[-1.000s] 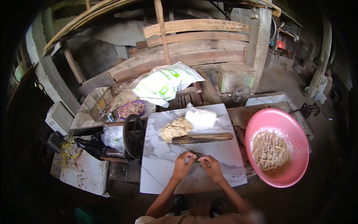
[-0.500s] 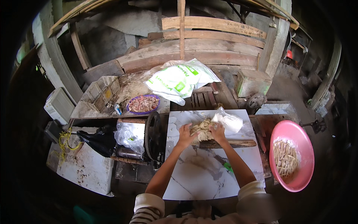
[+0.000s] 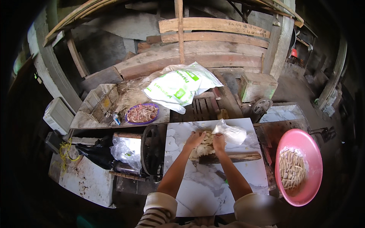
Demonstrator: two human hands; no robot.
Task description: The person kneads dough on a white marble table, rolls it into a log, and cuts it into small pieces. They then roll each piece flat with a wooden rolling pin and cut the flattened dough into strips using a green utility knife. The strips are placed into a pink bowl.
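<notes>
A lump of pale, rough dough (image 3: 203, 148) lies on the white marbled tabletop (image 3: 182, 190), between my hands. My left hand (image 3: 194, 140) has its fingers curled over the lump's left and far side. On its right edge, my right hand (image 3: 218, 142) grips the dough with bent fingers. Close beyond the right hand is a clear plastic bag of white powder (image 3: 232, 133). A dark wooden stick (image 3: 243, 157) lies across the table on the near side of the dough, partly covered by my right forearm.
At the right stands a pink basin (image 3: 313, 163) holding floured dough strips. A machine with a dark wheel (image 3: 151, 150) adjoins the table's left side. Farther back are a purple-rimmed tray (image 3: 131, 122) of reddish strips, a plastic crate (image 3: 100, 100) and a white-green sack (image 3: 182, 85).
My hands have gone from spread over the dough to curled in on it, closer together. The lump looks pulled wider toward me. The whole view has shifted slightly.
</notes>
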